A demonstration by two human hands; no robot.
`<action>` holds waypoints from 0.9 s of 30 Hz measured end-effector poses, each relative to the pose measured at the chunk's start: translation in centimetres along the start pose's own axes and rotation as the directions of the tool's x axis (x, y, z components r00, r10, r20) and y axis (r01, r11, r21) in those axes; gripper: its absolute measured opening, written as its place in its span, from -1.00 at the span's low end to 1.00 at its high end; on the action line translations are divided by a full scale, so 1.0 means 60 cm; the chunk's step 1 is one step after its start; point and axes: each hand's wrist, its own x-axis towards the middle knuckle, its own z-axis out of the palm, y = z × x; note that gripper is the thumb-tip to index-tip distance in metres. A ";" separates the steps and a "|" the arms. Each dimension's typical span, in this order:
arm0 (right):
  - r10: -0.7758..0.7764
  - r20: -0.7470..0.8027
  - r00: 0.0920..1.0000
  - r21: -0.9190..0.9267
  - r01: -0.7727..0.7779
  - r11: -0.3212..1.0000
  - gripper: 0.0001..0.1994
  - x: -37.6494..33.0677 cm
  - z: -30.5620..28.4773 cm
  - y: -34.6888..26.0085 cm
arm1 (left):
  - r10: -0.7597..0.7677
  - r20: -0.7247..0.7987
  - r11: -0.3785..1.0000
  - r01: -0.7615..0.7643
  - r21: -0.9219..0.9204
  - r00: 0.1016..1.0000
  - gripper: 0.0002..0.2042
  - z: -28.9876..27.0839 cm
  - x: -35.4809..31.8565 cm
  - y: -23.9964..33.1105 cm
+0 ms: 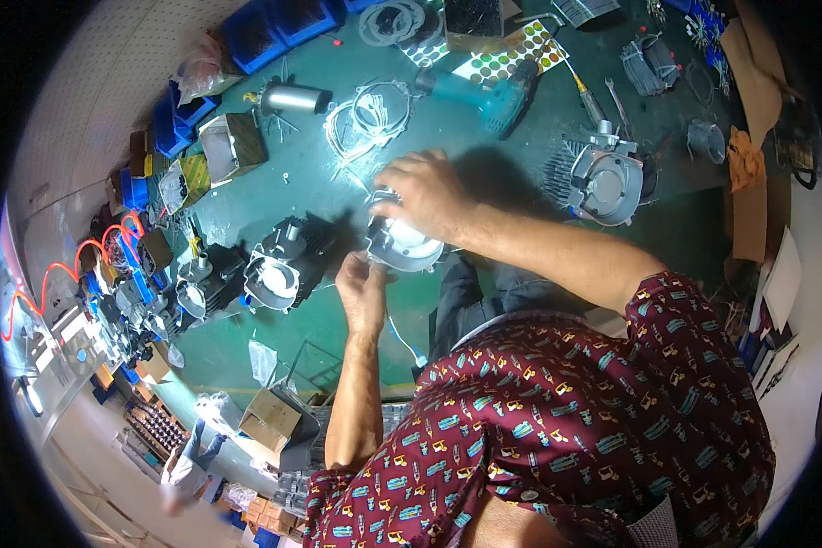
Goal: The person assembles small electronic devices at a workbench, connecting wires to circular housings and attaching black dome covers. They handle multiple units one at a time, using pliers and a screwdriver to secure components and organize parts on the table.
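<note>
A silvery cast-metal motor housing [412,249] with a round open face sits at the near edge of the green bench, in front of my body. From above, my right hand [426,196] is closed over its upper part, fingers curled round the rim. Low on the housing's left side, my left hand [363,290] pinches with thumb and fingers together; whatever lies between the fingertips is too small to make out. A thin white cable [400,334] with a blue-and-white end hangs below the housing.
Similar housings [276,279] stand along the bench to the left, and another housing [605,185] stands to the right. Beyond my hands lie a coiled white cable bundle [367,123], a teal power drill [493,99], a metal cylinder [294,98] and a screwdriver [588,99]. Blue bins [279,32] line the back.
</note>
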 end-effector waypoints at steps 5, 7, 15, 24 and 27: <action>-0.011 0.025 1.000 0.004 0.011 1.000 -0.67 0.003 0.000 0.009 | -0.160 0.161 0.941 0.200 -0.274 0.974 -0.87 -0.027 0.010 -0.011; -0.022 0.012 1.000 0.019 0.022 1.000 -0.67 0.000 -0.007 0.007 | -0.198 0.289 0.902 0.290 -0.320 0.937 -0.79 -0.040 0.017 -0.030; 0.002 0.059 0.998 0.062 -0.006 0.998 -0.63 -0.003 -0.014 0.012 | -0.235 0.604 0.867 0.445 -0.223 0.762 -0.70 -0.068 0.055 -0.052; -0.002 0.085 0.996 0.047 -0.002 0.999 -0.63 -0.001 -0.016 0.010 | 0.265 0.303 0.881 -0.358 0.310 0.915 -0.85 -0.038 0.039 -0.050; -0.028 0.043 0.999 0.060 0.026 0.998 -0.64 -0.002 -0.014 0.012 | 0.560 0.409 0.554 -0.693 0.461 0.720 -0.89 -0.038 0.050 -0.041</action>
